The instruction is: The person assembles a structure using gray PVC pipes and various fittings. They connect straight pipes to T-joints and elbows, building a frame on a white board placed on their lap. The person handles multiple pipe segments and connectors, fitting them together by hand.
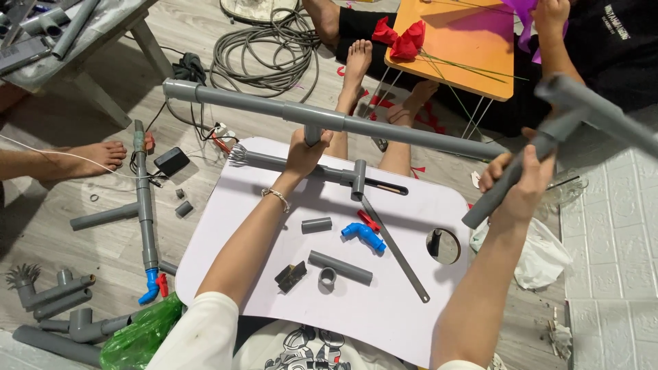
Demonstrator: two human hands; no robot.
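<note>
Noted above the low table (411,322): long pipe assembly (274,106) held crosswise, left hand (305,152) gripping its downward stub, right hand (517,181) clasped on an angled pipe (507,179) at the right end. On the tabletop: short pipe piece (316,225) at centre, valve elbow (363,234) just right of it, longer pipe section (340,267) nearer the wearer, coupling ring (327,277) touching that section, saw blade (395,250) slanting to the right, round hole (443,246) beyond. Left of the table, on the floor: upright pipe run (144,199), loose fittings (55,294) nearer. Behind the table: coiled hose (267,51); to its right, a second small table (466,48).

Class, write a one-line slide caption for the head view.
Left hand and right hand lift a grey pipe frame above a white table.
</note>
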